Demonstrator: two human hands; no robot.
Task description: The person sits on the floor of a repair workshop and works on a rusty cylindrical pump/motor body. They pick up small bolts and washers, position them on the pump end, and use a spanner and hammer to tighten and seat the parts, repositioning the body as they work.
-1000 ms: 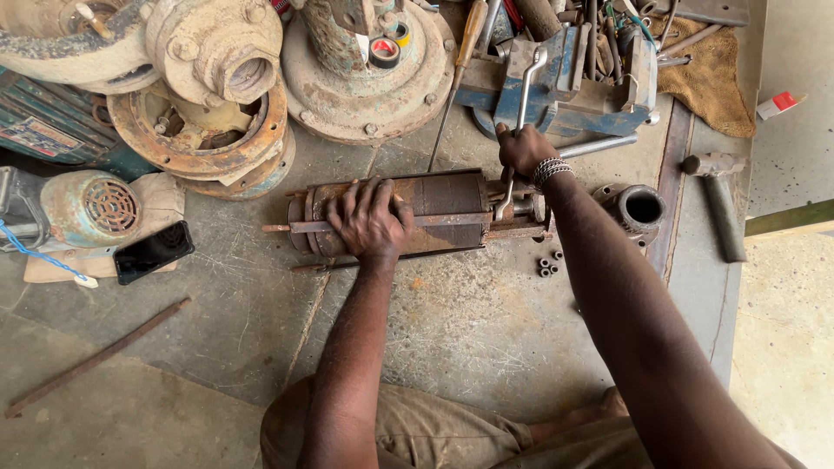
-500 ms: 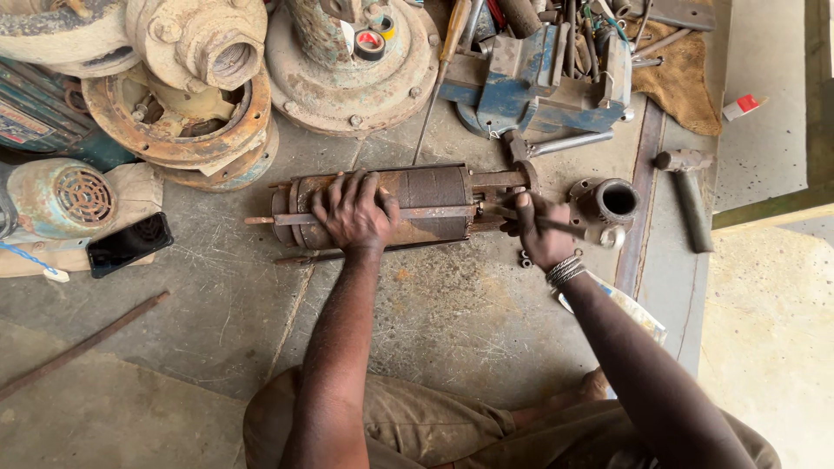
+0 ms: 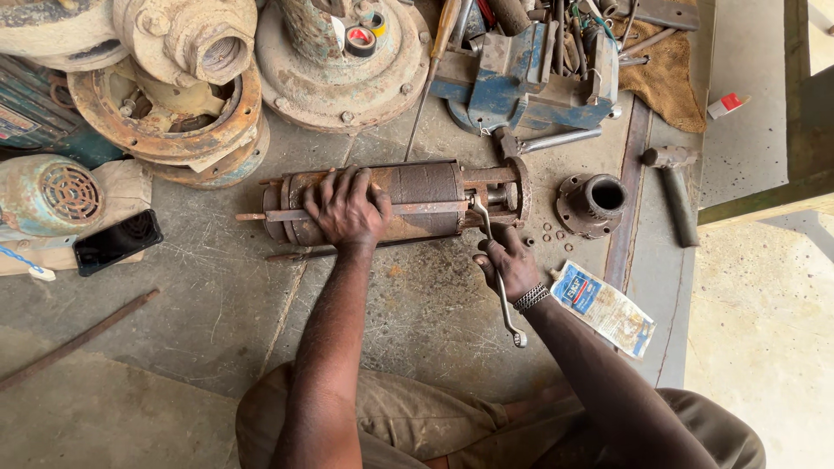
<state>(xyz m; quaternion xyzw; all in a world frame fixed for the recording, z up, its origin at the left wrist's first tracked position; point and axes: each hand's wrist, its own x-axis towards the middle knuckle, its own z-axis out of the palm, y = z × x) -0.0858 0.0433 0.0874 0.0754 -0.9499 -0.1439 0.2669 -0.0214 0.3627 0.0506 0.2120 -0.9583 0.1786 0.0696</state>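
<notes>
Hands work a rusty brown cylindrical metal pump body [image 3: 417,201] lying across the scratched grey workbench [image 3: 208,304]. Left hand [image 3: 346,208] presses palm-down, fingers spread over it; right hand [image 3: 511,263] is clenched around a slim silver spanner [image 3: 497,276] set at its flanged end.

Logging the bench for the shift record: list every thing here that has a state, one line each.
rusty pump cylinder: lying on its side, pinned by the left hand.
wrench: gripped by the right hand, its head at the cylinder's right end.
flange: lying apart, bore facing up.
phone: screen dark.
blue vise: cluttered with tools.
hammer: lying untouched.
</notes>
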